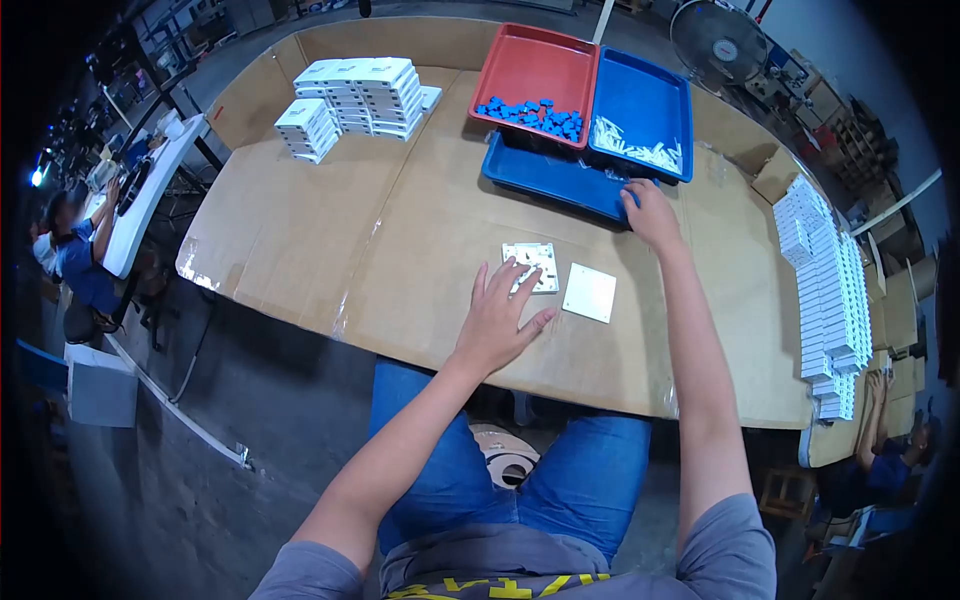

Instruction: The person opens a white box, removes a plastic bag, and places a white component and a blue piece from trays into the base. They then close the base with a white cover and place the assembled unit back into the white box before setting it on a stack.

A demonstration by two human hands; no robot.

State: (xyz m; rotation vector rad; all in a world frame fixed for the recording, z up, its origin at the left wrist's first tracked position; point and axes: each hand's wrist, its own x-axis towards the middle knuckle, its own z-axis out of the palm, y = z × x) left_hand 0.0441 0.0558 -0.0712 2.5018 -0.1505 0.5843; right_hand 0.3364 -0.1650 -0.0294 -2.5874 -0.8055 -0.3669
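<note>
My left hand [502, 318] is open, its fingers spread over a white square plastic housing [543, 262] with small raised details inside. The fingertips rest on that housing and cover part of it. Just right of it, a flat white square cover [590, 292] lies on the cardboard. My right hand [652, 213] reaches to the right end of the low blue tray [550, 182]. Its fingers are curled together at the tray, and whatever they pinch is hidden.
Behind stand a red tray [540, 65] with small blue parts [535, 118] and a blue tray [645, 90] with white strips [640, 148]. White housings are stacked at back left [365, 95] and along the right edge [825, 290]. Other people sit at both sides.
</note>
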